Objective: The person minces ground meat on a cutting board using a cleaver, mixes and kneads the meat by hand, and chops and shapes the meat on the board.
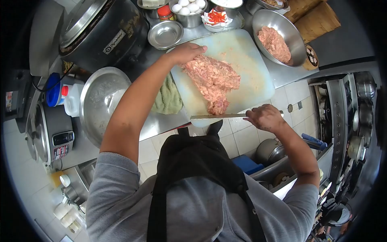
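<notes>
A mound of raw minced meat [213, 78] lies on the pale cutting board [252, 60] in front of me. My left hand [187, 53] rests at the far left end of the meat, its fingers stretched out and partly hidden. A long knife is gripped by its handle in my right hand [265, 117], which is closed. The knife's blade [219, 116] lies level along the near edge of the board, touching or almost touching the meat's near tip. Beyond the board at the right, a steel bowl [297, 40] holds more minced meat [275, 44].
A green cloth [168, 97] lies left of the board, beside a large steel basin [90, 92]. Behind stand a small steel bowl [165, 34], a pot of eggs [188, 7] and a big black cooker [109, 36]. Another person [338, 215] is at lower right.
</notes>
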Action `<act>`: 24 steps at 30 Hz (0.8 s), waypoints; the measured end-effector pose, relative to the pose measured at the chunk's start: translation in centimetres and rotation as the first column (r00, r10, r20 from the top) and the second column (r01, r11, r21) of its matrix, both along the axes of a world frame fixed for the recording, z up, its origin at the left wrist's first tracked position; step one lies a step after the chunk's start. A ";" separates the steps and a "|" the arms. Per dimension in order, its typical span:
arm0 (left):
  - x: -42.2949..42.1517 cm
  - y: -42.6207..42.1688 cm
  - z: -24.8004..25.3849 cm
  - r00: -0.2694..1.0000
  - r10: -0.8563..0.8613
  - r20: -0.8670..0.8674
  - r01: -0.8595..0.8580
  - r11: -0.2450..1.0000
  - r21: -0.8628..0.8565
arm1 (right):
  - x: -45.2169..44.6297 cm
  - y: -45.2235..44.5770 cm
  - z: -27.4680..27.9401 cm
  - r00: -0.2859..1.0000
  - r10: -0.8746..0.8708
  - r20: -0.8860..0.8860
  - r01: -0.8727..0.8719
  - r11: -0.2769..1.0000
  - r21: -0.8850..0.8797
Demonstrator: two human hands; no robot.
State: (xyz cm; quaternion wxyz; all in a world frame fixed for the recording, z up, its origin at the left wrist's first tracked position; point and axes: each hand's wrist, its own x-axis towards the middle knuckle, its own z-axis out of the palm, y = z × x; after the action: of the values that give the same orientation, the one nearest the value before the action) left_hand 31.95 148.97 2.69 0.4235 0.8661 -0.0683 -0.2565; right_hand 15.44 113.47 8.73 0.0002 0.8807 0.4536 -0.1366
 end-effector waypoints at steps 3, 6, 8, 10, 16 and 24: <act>0.3 0.1 -1.3 0.998 -0.008 -0.069 0.009 1.000 0.014 | 1.6 -0.5 -0.1 0.995 0.074 0.064 -0.075 0.997 0.018; 0.9 0.7 -4.1 0.993 -0.092 0.075 0.091 0.996 0.014 | 4.1 -1.1 0.4 0.995 -0.004 0.104 0.001 1.000 0.027; 0.5 0.6 -3.4 0.997 -0.070 0.028 0.070 0.998 0.008 | 6.4 -1.8 0.0 0.986 0.047 0.159 -0.051 0.998 0.021; -0.2 0.4 -3.0 1.000 -0.028 0.006 0.028 0.999 -0.021 | 8.5 -2.5 -0.2 0.975 0.115 0.191 -0.113 0.993 -0.022; -2.7 -0.4 -3.1 0.964 0.203 0.172 -0.178 0.972 -0.150 | 14.7 -4.0 2.0 0.949 0.186 0.255 -0.171 0.982 -0.077; -10.2 -7.6 -2.2 0.779 0.494 0.387 -0.550 0.834 0.043 | 14.2 -9.5 3.6 0.848 0.147 0.510 -0.121 0.989 -0.084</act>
State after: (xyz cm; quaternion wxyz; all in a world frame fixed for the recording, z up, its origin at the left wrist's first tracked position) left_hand 21.80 141.33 0.46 0.3900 0.9127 0.1185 0.0296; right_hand 29.59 103.99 12.33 0.1521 0.8510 0.4940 0.0931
